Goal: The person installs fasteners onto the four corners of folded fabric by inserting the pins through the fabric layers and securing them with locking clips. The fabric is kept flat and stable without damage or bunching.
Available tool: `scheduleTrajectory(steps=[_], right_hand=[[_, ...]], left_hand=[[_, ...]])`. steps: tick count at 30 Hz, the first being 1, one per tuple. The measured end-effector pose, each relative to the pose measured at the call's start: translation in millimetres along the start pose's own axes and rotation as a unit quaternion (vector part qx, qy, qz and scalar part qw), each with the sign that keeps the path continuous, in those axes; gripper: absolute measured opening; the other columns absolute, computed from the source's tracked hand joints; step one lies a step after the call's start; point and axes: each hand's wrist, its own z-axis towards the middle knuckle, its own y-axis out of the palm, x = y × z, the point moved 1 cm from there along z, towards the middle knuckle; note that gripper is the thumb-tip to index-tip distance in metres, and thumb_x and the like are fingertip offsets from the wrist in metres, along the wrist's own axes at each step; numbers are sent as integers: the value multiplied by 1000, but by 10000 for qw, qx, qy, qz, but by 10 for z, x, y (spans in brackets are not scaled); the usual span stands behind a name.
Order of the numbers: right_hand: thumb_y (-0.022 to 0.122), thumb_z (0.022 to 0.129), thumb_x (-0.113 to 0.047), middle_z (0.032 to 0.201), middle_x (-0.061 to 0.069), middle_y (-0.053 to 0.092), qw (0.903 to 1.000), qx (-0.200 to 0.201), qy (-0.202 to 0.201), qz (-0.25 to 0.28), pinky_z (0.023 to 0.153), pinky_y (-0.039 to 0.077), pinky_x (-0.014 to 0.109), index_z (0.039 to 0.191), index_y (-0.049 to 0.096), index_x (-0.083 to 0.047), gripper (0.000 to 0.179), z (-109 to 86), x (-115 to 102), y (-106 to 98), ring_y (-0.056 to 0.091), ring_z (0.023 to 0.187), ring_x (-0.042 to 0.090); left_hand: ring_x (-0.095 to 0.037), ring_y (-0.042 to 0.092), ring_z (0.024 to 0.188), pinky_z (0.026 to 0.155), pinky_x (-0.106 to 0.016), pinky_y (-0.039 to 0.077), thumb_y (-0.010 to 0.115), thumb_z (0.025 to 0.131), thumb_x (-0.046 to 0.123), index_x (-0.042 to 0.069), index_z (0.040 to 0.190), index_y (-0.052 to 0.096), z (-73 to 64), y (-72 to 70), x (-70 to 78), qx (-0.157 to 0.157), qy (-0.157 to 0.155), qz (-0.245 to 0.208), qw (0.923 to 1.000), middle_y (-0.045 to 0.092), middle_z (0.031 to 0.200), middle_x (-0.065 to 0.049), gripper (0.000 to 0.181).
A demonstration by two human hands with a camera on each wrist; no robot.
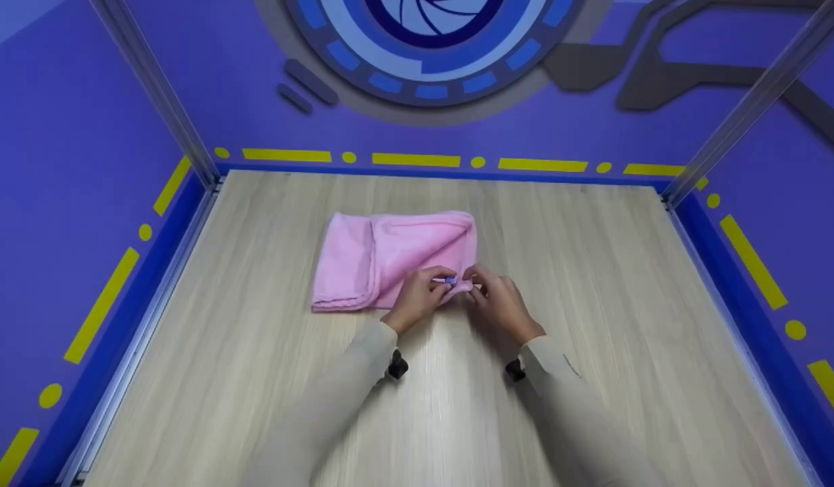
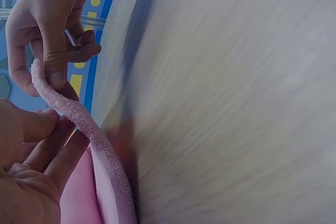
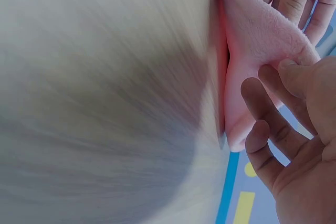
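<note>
A fluffy pink towel (image 1: 410,243) lies folded in the head view, its left part doubled over in a thick band. At its near right corner, my left hand (image 1: 417,295) pinches the towel's edge between thumb and fingers. By those fingertips shows a small blue-and-white piece like a tag (image 1: 449,280), too small to make out. My right hand (image 1: 503,302) pinches the corner just to the right, thumb against forefinger. The right wrist view shows the corner of the towel (image 3: 262,40) raised off the table between both hands, the other right fingers loosely bent.
The light wood table (image 1: 592,270) is bounded by blue-purple walls (image 1: 207,81) with yellow dashes. Metal posts (image 1: 156,88) stand at the back corners. Dark wrist devices (image 1: 397,365) sit by both cuffs.
</note>
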Motion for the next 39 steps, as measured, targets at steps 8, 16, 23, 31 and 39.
scheduleTrajectory(steps=[8,16,23,31,39], right_hand=[[71,95,-3,107,8,77,9998,-76,160,53,70,57,37,110,67,-12,17,-7,-6,3,67,80,18],[73,94,-3,98,7,78,10000,47,14,30,65,54,37,106,68,-13,16,-14,0,7,65,73,17],[73,95,-8,99,6,78,9999,-41,122,24,67,57,37,114,69,-17,21,-15,-19,-11,67,74,16],[70,96,-3,104,15,77,9998,-87,141,126,68,62,39,133,67,-16,40,-14,-22,-16,75,82,19],[70,96,-2,102,15,78,9998,-123,144,77,69,63,38,134,66,-13,40,-27,-10,-2,75,81,17]], left_hand=[[-28,74,102,85,-24,59,64,91,-13,-4,115,72,-18,3,-8,-10,45,-133,9999,75,112,-18,27],[-30,73,104,91,-27,58,71,89,-8,-5,115,71,-13,-14,-14,102,-20,123,9999,74,112,-18,26],[-26,72,105,96,-31,56,74,89,-2,-2,112,74,-5,-20,8,304,484,722,9958,74,113,-15,23],[-27,76,93,85,-32,61,75,86,-7,-5,108,73,1,-15,-3,549,406,260,9973,77,100,-16,22],[-23,76,89,85,-31,60,80,83,-5,0,93,78,9,11,2,679,388,617,9950,78,93,-12,11]])
